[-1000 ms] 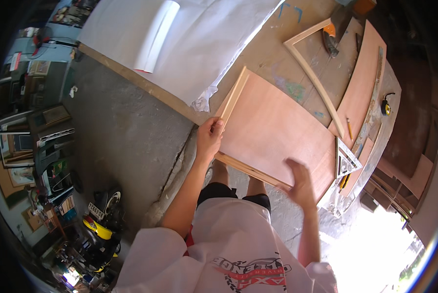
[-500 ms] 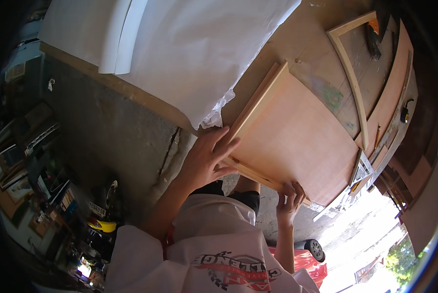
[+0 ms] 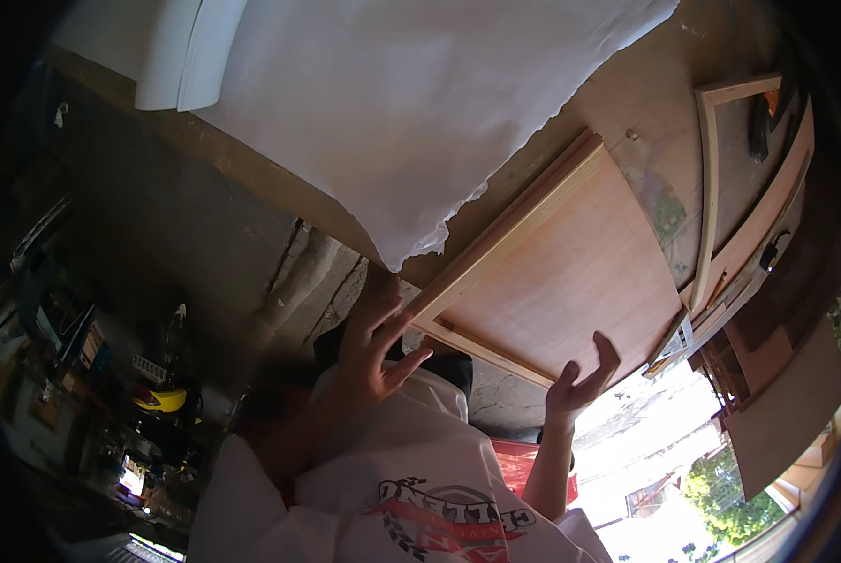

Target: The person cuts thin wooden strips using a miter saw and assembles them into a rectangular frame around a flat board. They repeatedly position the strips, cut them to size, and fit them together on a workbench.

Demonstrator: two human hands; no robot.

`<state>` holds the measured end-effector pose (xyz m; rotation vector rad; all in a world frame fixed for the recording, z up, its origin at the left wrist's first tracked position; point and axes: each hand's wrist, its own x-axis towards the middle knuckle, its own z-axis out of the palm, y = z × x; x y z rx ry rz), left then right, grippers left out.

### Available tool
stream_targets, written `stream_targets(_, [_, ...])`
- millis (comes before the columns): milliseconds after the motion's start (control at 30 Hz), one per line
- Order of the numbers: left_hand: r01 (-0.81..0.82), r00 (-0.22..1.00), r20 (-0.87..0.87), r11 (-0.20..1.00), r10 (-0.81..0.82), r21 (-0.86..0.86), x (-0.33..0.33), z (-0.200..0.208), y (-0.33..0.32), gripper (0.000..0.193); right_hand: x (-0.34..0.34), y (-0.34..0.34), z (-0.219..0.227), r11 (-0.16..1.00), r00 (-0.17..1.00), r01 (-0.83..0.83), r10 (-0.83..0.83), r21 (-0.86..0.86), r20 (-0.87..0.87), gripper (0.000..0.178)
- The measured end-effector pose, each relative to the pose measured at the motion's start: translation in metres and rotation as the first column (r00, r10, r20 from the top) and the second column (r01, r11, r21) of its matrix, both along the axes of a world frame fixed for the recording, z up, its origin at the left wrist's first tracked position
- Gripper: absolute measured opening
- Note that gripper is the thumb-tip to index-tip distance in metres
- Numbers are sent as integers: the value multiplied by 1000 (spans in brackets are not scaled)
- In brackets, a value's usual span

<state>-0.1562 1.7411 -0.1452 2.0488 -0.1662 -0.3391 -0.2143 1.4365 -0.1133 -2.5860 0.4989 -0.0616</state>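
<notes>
A thin plywood panel (image 3: 580,267) lies on the table in front of me. One wooden strip (image 3: 514,223) runs along its left side and another wooden strip (image 3: 491,354) along its near edge, meeting at the near left corner. My left hand (image 3: 371,355) is by that corner, fingers spread, in shadow; whether a fingertip touches the strip I cannot tell. Past the right end of the near strip, my right hand (image 3: 582,383) is raised with thumb and fingers apart, holding nothing.
White paper (image 3: 345,122) with a torn edge covers the table's left part, a white roll (image 3: 190,52) on it. To the right lie an angled wooden frame piece (image 3: 708,178), a black-and-orange tool (image 3: 763,122), a long plywood strip (image 3: 767,211) and a tape measure (image 3: 772,251).
My right hand has let go of the near strip and opened. My left hand has drawn down and left, off the corner. The view has shifted, and the panel appears farther right.
</notes>
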Motion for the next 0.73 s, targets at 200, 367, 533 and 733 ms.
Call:
stream_targets(200, [-823,335,-879,560,340,-97,-30,26,-37,50,186,-13,-44,983,972,-143,118,112,205,36])
stream_targets(367, [-892,259,-940,429,221,-145,-34,44,-37,52,234,6,-64,988,983,-132,120,79,137,28])
stream_targets(533, [-878,323,-918,435,230,-199,-36,43,-41,55,237,1,-71,892,980,-161,94,423,175,30])
stream_targets(733, [-881,265,-945,446,193,-156,-35,43,-36,59,236,-5,-75,861,989,-91,20,501,146,32])
